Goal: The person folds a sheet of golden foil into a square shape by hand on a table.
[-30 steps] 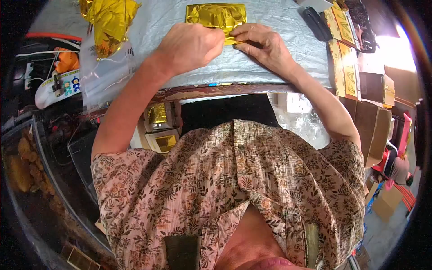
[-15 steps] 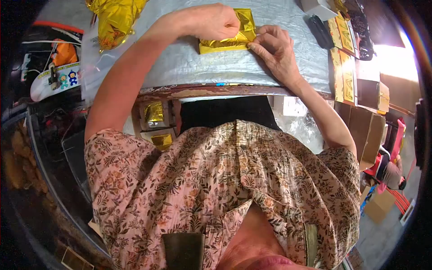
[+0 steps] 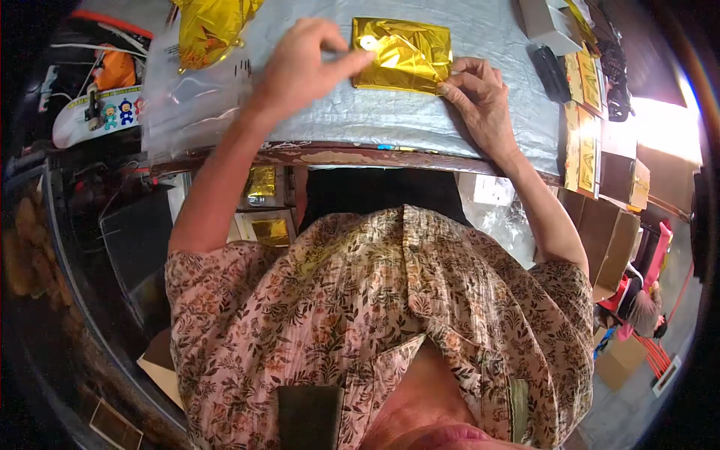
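Note:
A flat, rectangular gold foil packet (image 3: pixel 409 56) lies on the silvery covering of the table (image 3: pixel 360 120). At its lower right corner, my right hand (image 3: pixel 481 101) pinches the foil edge between thumb and bent fingers. My left hand (image 3: pixel 304 71), a little blurred, is at the packet's left side with thumb and fingers apart. The thumb tip reaches over the packet's left edge, just below a small round white spot (image 3: pixel 367 43) on the foil. Nothing shows between the left fingers.
Crumpled gold foil (image 3: pixel 214 34) lies on clear plastic at the upper left. A dark case (image 3: pixel 551 73) and yellow printed boxes (image 3: pixel 581 146) line the right side. Below the table edge are more gold packets (image 3: pixel 270 231). Another person (image 3: pixel 645 307) is far right.
My left hand has lifted off the packet and swung left, its fist opening. The packet now shows flat and whole, with a round white spot. My right hand keeps its pinch.

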The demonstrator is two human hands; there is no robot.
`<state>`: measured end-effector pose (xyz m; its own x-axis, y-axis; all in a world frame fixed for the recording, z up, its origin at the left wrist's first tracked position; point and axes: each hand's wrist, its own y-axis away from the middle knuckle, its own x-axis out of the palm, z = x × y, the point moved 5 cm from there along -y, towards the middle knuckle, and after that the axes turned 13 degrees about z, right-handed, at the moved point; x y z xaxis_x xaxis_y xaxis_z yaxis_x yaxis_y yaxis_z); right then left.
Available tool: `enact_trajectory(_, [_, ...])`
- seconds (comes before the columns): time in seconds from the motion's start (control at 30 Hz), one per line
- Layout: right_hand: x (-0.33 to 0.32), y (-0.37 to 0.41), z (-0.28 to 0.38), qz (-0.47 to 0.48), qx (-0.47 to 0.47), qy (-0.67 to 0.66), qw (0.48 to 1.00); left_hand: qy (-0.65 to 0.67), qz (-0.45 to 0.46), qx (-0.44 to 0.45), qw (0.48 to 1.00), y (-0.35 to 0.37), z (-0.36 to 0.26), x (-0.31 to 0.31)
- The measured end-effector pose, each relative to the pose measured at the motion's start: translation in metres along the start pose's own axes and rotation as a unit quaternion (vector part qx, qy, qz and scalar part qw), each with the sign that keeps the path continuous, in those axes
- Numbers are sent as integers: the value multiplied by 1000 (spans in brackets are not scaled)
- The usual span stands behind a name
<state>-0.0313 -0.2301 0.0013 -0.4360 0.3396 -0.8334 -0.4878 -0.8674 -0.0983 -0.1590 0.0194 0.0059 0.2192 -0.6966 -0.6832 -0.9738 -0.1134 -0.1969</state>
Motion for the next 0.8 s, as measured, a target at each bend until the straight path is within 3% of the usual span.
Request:
enact_trajectory(0.03, [-1,0,3,2,4,17,1000,-60,-10,-13,998,14,-1,2])
enact_trajectory(0.3, [3,-3,-2,18,22,-28,999,-90,-47,-1,995,25,-8,24])
enact_trajectory(0.47, [0,-5,0,26,29,-61,997,-98,-21,-35,994,23,-7,28])
enact_trajectory(0.7, [-3,-9,9,48,66,3,997,-87,9,-22,996,17,-6,21])
enact_trajectory(0.77, [0,-8,3,38,66,-25,997,-155,-19,-11,988,6,-10,11])
enact_trajectory(0.8, [0,-8,1,35,69,-26,997,-132,2,-53,990,3,-10,8])
